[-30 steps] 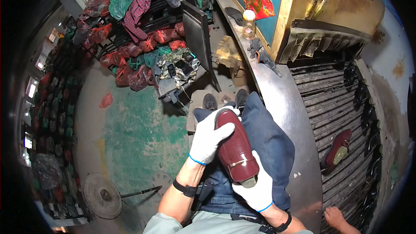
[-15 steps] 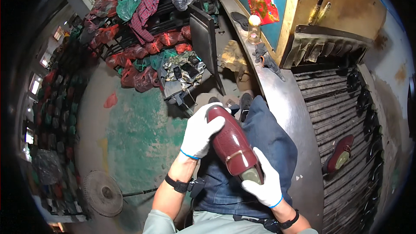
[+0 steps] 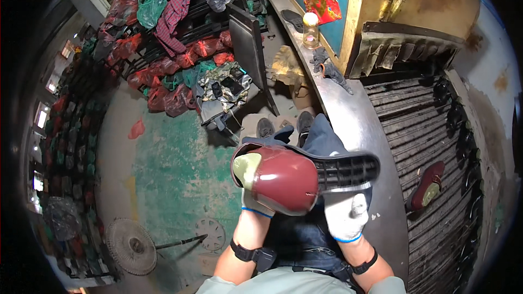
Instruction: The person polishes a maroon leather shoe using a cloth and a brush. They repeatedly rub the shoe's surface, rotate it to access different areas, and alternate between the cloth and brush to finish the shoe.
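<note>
A glossy burgundy leather shoe [image 3: 286,177] lies across my lap area, its pale green insole showing at the left and its rounded toe to the right. My left hand [image 3: 257,202], in a white glove with a blue cuff edge, grips it from below; most of its fingers are hidden behind the shoe. Out to the right sticks a black treaded sole [image 3: 348,171], turned upward. My right hand [image 3: 347,215], gloved the same way, is closed at this sole's near edge with the thumb showing. Whether the sole belongs to a second shoe I cannot tell.
At my right runs a metal ledge [image 3: 376,125] with a bottle [image 3: 310,30] and dark gloves [image 3: 331,71]. Beyond it, another burgundy shoe [image 3: 427,185] rests on a slatted conveyor [image 3: 408,147]. A fan [image 3: 132,246] stands at left, a chair [image 3: 218,103] ahead, and racks of bagged goods behind.
The burgundy shoe has turned from lengthwise to crosswise, toe now to the right. The black treaded sole has come into sight. Both hands have shifted beneath, and the view has moved slightly.
</note>
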Motion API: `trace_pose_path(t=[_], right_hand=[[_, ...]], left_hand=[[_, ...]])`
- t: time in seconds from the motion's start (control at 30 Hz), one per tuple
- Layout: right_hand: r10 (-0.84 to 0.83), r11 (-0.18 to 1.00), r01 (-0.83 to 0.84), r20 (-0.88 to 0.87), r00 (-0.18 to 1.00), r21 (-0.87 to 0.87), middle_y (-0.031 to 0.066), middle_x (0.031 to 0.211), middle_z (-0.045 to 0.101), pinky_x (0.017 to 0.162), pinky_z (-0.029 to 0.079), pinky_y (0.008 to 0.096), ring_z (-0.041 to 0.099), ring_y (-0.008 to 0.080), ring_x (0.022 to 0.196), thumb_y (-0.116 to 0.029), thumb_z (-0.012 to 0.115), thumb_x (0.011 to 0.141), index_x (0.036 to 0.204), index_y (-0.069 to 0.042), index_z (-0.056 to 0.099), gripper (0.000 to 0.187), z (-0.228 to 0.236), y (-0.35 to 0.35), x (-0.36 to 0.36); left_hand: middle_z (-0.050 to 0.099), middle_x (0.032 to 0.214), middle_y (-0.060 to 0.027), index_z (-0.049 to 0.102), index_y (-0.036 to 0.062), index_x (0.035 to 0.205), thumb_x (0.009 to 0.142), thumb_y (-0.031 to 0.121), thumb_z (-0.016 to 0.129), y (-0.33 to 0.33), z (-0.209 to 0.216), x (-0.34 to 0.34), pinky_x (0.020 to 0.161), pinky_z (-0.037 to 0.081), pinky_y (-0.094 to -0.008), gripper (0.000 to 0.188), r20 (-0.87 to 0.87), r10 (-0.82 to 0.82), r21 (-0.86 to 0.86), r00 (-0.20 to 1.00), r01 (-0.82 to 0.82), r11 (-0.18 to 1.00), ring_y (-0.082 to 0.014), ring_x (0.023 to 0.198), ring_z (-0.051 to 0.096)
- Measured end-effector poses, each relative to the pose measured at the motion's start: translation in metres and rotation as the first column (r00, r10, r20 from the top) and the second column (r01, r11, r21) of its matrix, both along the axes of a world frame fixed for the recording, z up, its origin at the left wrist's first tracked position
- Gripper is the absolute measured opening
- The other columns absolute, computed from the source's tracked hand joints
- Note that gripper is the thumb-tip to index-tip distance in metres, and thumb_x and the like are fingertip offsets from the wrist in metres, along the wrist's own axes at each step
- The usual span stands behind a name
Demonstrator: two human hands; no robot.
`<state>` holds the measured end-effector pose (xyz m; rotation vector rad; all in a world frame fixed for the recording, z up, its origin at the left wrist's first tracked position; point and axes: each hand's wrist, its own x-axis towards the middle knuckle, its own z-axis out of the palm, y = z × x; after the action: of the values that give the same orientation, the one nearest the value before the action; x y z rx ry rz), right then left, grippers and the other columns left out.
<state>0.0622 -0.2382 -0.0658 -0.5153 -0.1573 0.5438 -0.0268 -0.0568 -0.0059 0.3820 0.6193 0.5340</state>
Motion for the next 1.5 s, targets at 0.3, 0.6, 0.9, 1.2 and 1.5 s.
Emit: trace_pose_path(t=[0.3, 0.6, 0.9, 1.2, 1.5], right_hand=[[0.03, 0.959, 0.108, 0.474, 0.88, -0.262, 0.0177, 0.138, 0.067, 0.11, 0.055, 0.0398, 0.069, 0.0263, 0.124, -0.043, 0.09, 0.093, 0.16, 0.006, 0.041, 0.096, 0.044, 0.03, 0.024], [0.028, 0.866, 0.303, 0.644, 0.765, -0.398, 0.0183, 0.13, 0.071, 0.11, 0.052, 0.0406, 0.069, 0.0271, 0.121, -0.061, 0.062, 0.107, 0.138, 0.006, 0.063, 0.074, 0.033, 0.034, 0.028], [-0.014, 0.794, 0.43, 0.694, 0.72, -0.43, 0.0213, 0.13, 0.071, 0.109, 0.052, 0.0428, 0.07, 0.0293, 0.121, -0.063, 0.044, 0.113, 0.134, 0.008, 0.066, 0.076, 0.031, 0.03, 0.029], [-0.024, 0.787, 0.444, 0.697, 0.717, -0.429, 0.0213, 0.126, 0.072, 0.107, 0.053, 0.0429, 0.07, 0.0296, 0.118, -0.06, 0.043, 0.113, 0.131, 0.008, 0.067, 0.074, 0.031, 0.028, 0.034], [0.07, 0.751, 0.441, 0.723, 0.687, -0.492, 0.023, 0.129, 0.072, 0.109, 0.053, 0.0444, 0.071, 0.0307, 0.12, -0.06, 0.048, 0.112, 0.129, 0.008, 0.066, 0.072, 0.036, 0.022, 0.037]], left_hand=[[0.067, 0.154, -0.016, 0.059, 0.0, 0.153, 0.119, 0.06, 0.032, -0.028, -0.001, 0.027, 0.122, 0.048, -0.0447, 0.074, 0.032, 0.326, 0.184, 0.945, -0.327, 0.927, -0.0316, 0.141, 0.063], [0.078, 0.12, -0.0232, 0.071, -0.0095, 0.123, 0.116, 0.044, 0.038, -0.028, -0.021, 0.036, 0.096, 0.062, -0.0417, 0.064, -0.058, 0.377, 0.986, 0.925, -0.006, 0.167, -0.0315, 0.106, 0.077], [0.08, 0.113, -0.0221, 0.076, -0.0079, 0.117, 0.112, 0.037, 0.051, -0.05, -0.022, 0.052, 0.094, 0.061, -0.0419, 0.052, 0.008, 0.368, 0.985, 0.93, -0.071, 0.157, -0.0343, 0.102, 0.079], [0.081, 0.112, -0.0202, 0.078, -0.005, 0.115, 0.112, 0.036, 0.053, -0.054, -0.032, 0.054, 0.09, 0.061, -0.0415, 0.047, 0.011, 0.344, 0.987, 0.939, -0.065, 0.147, -0.0329, 0.099, 0.078], [0.081, 0.11, -0.0184, 0.08, -0.0024, 0.111, 0.107, 0.027, 0.059, -0.057, -0.036, 0.052, 0.093, 0.059, -0.0446, 0.036, 0.019, 0.329, 0.987, 0.944, -0.071, 0.147, -0.0345, 0.099, 0.076]])
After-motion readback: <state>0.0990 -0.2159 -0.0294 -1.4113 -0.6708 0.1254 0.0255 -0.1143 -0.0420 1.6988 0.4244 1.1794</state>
